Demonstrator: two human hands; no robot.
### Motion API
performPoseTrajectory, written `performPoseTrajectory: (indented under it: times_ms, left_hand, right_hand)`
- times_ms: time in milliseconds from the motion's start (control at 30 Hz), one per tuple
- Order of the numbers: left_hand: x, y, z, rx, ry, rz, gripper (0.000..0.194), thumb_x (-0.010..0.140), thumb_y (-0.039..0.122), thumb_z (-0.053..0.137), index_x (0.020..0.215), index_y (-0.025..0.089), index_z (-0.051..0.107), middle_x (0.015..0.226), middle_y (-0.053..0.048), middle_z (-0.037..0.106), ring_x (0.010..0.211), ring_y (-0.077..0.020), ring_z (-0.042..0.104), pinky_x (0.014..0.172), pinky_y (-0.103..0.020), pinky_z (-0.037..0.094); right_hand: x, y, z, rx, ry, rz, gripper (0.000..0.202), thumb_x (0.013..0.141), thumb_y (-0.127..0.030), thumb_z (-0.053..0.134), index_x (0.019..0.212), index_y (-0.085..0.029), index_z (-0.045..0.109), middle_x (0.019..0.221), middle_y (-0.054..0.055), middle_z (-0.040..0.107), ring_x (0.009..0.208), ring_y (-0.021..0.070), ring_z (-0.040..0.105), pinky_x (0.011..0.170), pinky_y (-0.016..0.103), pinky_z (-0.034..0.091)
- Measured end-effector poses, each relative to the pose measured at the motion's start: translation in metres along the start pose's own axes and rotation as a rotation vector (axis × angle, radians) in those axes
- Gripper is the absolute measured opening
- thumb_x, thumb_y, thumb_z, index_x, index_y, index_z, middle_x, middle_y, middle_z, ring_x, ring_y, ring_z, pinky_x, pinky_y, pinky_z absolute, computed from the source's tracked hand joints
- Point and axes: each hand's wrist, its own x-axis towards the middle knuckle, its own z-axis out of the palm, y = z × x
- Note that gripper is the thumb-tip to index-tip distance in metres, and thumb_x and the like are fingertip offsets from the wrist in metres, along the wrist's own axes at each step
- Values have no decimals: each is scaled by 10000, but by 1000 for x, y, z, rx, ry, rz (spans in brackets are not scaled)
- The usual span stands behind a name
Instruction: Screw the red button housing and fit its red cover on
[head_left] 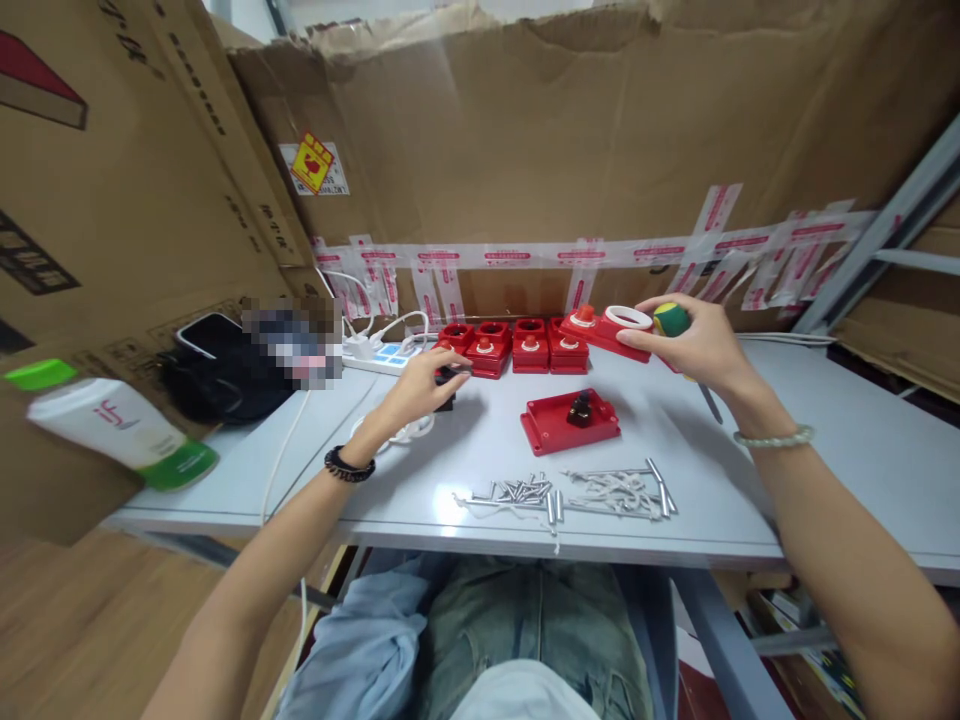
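Observation:
My left hand [424, 382] is closed around a small black part [448, 376] whose kind I cannot make out, just left of the row of red boxes. Raised at the right, my right hand [694, 340] grips a red cover [590, 327] bearing an orange-red button and a white ring [628, 318]. The same hand also holds a screwdriver [671, 320] with a green and yellow handle; its blade slants down behind the palm. Between the hands, an open red box base [559, 425] lies on the table, with a black part [580, 409] inside it.
Several red boxes with buttons [530, 346] line the back. Near the front edge lie screws [525, 489], metal rods [660, 490] and white cords [611, 490]. A power strip [386, 357], a dark bag [202, 385] and a white-green bottle [124, 425] stand left. Cardboard [487, 130] walls the back.

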Motion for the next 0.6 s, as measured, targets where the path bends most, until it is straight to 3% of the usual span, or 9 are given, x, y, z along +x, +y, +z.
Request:
performPoseTrajectory:
  times_ms: [100,233,400,500,600]
  left_hand:
    - [-4,-29,-4,30,-103,-124,305,866,371,547,1008,166,724,1043,-90,733,934,-239,667,900,-377,492]
    - [-5,-40,-9,18,-213,-203,365,855,404,529,1068,188,733,1130,-76,728,1046,-268,652,972,-396,464]
    - [-7,-47,-30,3,-159,-278,456,870,462,476,1138,179,712,1209,-82,696,1116,-279,632,976,-361,458]
    - [-13,-61,-43,196,-97,-377,447,858,402,457,1149,174,707,1158,-101,717,1041,-290,658,890,-350,483]
    - [-21,-76,-48,362,-177,-503,386,782,358,527,1051,189,745,995,-109,759,955,-306,678,840,-352,488]
  right_hand:
    - [0,0,1,-16,-6,-22,411,571,-530,795,844,-234,710,566,-16,589,530,162,528,508,319,430]
    - [0,1,2,-41,-16,-4,441,560,-543,800,856,-229,710,575,-11,592,534,163,526,502,315,420]
    - [0,3,4,-34,1,-46,440,562,-555,796,845,-229,710,578,-12,591,552,169,535,523,320,430]
    - [-1,0,4,-44,-7,-29,437,564,-547,798,851,-229,711,583,-11,590,570,175,542,537,323,436]
    - [-2,-2,4,-40,-24,-18,429,573,-539,798,855,-227,710,613,-2,609,598,183,557,550,326,443]
